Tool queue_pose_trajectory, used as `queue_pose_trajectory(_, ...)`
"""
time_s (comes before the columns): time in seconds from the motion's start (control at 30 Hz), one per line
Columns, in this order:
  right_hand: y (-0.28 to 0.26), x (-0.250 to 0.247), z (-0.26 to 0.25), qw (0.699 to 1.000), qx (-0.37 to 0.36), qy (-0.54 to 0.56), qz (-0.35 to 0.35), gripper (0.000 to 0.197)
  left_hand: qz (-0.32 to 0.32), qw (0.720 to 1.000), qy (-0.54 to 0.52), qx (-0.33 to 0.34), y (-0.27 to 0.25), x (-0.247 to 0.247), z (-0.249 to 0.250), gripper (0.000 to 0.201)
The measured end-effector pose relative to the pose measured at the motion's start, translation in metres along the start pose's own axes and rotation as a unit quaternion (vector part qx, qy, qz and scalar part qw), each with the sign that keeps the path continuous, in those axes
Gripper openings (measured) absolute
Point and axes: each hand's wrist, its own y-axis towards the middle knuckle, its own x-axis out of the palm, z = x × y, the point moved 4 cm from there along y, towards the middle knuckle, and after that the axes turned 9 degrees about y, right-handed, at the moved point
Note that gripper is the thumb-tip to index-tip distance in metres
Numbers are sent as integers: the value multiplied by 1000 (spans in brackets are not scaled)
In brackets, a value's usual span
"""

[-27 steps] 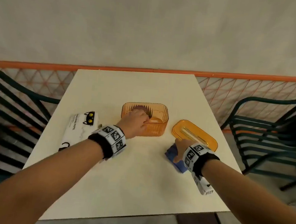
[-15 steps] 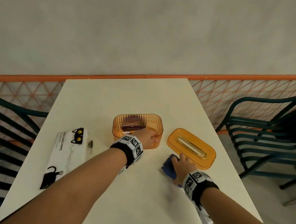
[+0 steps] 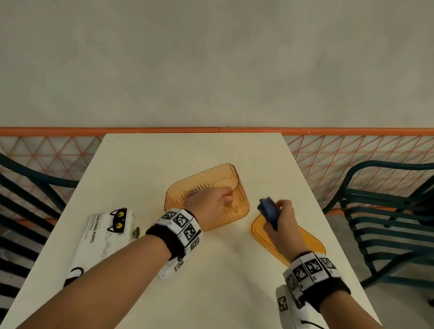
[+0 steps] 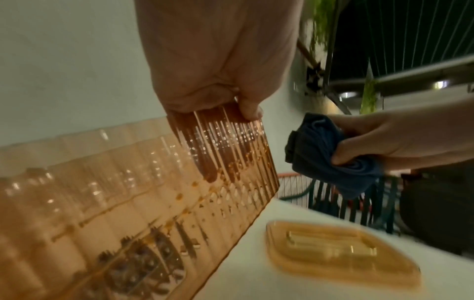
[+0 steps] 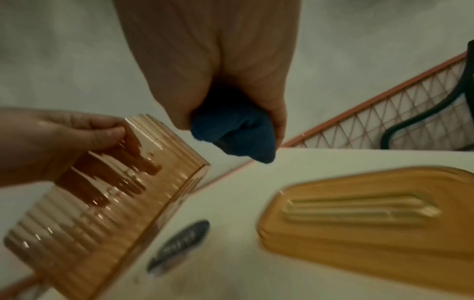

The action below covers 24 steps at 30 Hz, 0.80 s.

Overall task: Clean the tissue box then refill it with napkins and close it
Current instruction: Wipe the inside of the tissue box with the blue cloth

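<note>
Cream tabletop (image 3: 199, 282) carries the napkin pack (image 3: 102, 241) at left and the orange lid (image 3: 306, 239) at right. Above it the amber tissue box (image 3: 239, 195) hangs tilted, its rim pinched in the left hand (image 3: 209, 203) grip. The right hand (image 3: 281, 229) grip is curled round a blue cloth (image 3: 268, 213), just beside the box.

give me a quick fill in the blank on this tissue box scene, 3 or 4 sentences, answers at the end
1. The left hand grips the orange tissue box by its ____, tilting it off the table.
2. The right hand holds a bunched ____ cloth.
3. The orange lid lies on the table, ____ from the box.
4. The napkin pack beside the left forearm bears a black ____ face.

Missing words: rim; blue; apart; cat
</note>
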Motion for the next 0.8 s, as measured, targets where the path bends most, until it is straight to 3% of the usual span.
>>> queue_pose_trajectory(0.13, 13, -14, -70, 984, -137, 45, 108, 48, 50, 990, -132, 14, -4, -41, 20, 26)
queue_pose_trajectory(0.3, 14, 1, -128, 941, -231, -113, 219, 50, 152, 939, -309, 24, -16, -77, 41, 26)
queue_pose_trajectory(0.4, -4, 27, -130, 931, -244, -150, 226, 53, 181, 888, -423, -4, -23, -78, 37, 22)
queue_pose_trajectory(0.5, -31, 57, -116, 921, -294, -192, 167, 65, 199, 852, -481, -52, -32, -74, 22, 23)
queue_pose_trajectory(0.6, -36, 57, -114, 912, -327, -202, 144, 72, 216, 848, -480, -64, -43, -69, 12, 27)
queue_pose_trajectory(0.73, -12, 30, -152, 911, -320, -157, 209, 45, 216, 852, -474, -49, -57, -75, 14, 25)
queue_pose_trajectory(0.8, -2, 17, -169, 916, -298, -146, 223, 44, 218, 862, -457, -32, -62, -79, 18, 28)
